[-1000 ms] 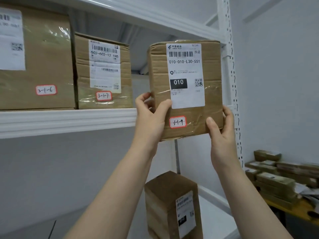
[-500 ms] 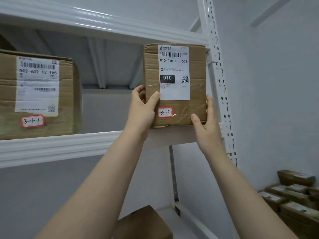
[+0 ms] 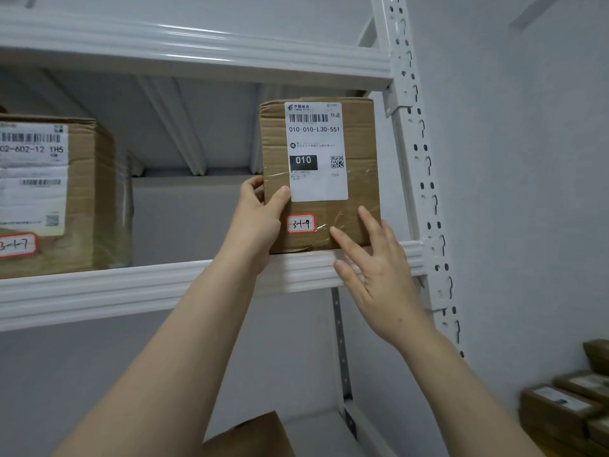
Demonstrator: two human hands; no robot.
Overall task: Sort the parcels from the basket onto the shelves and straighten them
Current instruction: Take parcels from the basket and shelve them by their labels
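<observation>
A brown cardboard parcel (image 3: 359,179) with a white label reading 010 and a red-edged tag 3-1-9 stands upright at the right end of the white shelf (image 3: 148,288), next to the shelf post. My left hand (image 3: 260,222) grips its lower left edge, thumb on the front face. My right hand (image 3: 372,262) has straight, spread fingers whose tips press the parcel's lower right front.
A bigger parcel tagged 3-1-7 (image 3: 82,199) stands on the same shelf at the left, with a gap between the two. The perforated white post (image 3: 425,179) bounds the shelf at right. Another box (image 3: 257,437) sits on the shelf below. Flat parcels (image 3: 566,407) are stacked at lower right.
The parcel went from being held in front of the shelf to standing on it. My right hand let go of the bottom corner and now presses the front with flat fingers.
</observation>
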